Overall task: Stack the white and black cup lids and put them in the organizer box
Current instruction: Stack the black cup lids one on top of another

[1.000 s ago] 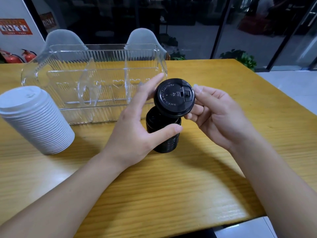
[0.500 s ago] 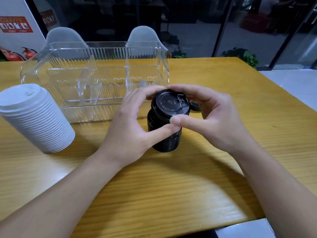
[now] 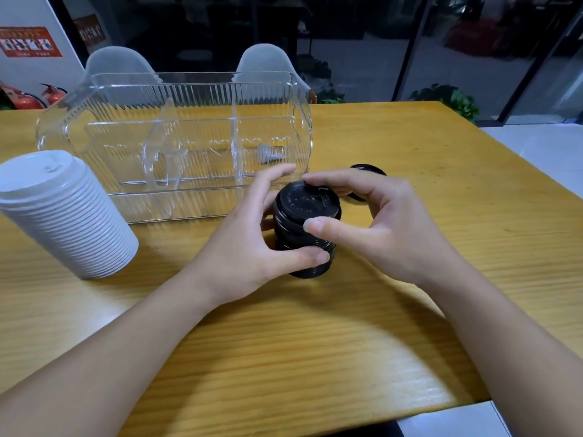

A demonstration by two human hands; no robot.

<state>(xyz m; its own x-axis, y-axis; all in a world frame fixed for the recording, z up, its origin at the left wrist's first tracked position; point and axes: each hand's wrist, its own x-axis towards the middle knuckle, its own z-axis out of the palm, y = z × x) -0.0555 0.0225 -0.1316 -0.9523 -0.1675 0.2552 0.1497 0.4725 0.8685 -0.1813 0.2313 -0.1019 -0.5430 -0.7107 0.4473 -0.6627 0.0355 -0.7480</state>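
Observation:
A stack of black cup lids stands on the wooden table in the middle of the view. My left hand grips the stack's side, thumb low on its front. My right hand pinches the top black lid by its rim, thumb in front and fingers behind, as it sits on the stack. One loose black lid lies on the table behind my right hand, partly hidden. A tall stack of white lids stands at the left. The clear organizer box sits behind, holding no lids.
The box has clear dividers inside and ribbed walls. Two pale chairs stand beyond the table's far edge. The table's right edge and near corner drop off to a white floor.
My right hand brought the single black lid down from the air onto the top of the black stack. My left hand shifted lower on the stack's side.

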